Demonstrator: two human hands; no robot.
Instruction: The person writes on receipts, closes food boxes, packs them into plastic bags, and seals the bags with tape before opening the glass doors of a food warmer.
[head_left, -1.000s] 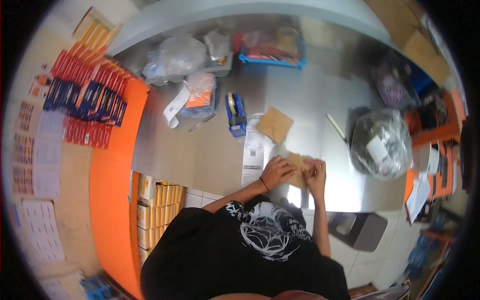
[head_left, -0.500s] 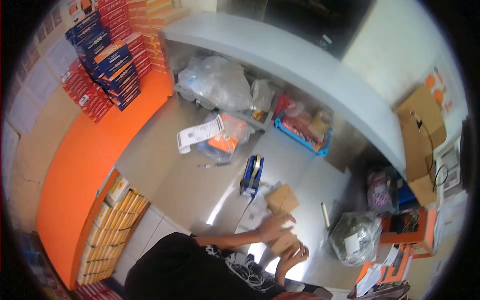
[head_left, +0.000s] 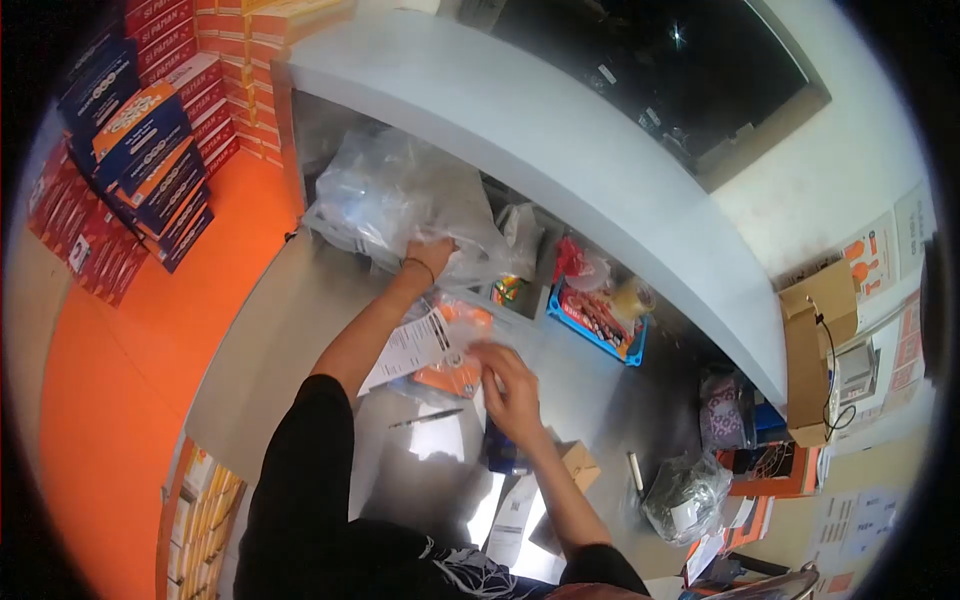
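The left hand [head_left: 430,257] is in among the clear plastic bags [head_left: 385,190], which are heaped in the grey tray [head_left: 335,235] at the far left corner of the worktop [head_left: 270,350]. The plastic hides its fingertips, so I cannot tell whether they are closed on a bag.

The right hand [head_left: 512,390] is held over the middle of the worktop, empty and unclenched, its fingers bent and pointing toward the left. It is nearest the orange packet [head_left: 447,378], which lies in clear wrapping in front of the tray, with a printed sheet [head_left: 408,350] overlapping its left side. A pen [head_left: 425,418] lies between that packet and the near edge.

Beneath the right forearm, the blue tape dispenser [head_left: 507,452] stands partly hidden, just beside a brown packet [head_left: 579,465]. A printed strip [head_left: 512,520] lies closer to the near edge. Along the far edge, to the right of the tray, is a blue basket [head_left: 595,345] of red-wrapped things. Toward the right edge lie a pale stick [head_left: 635,472] and, close by it, a clear bag with dark contents [head_left: 688,500].
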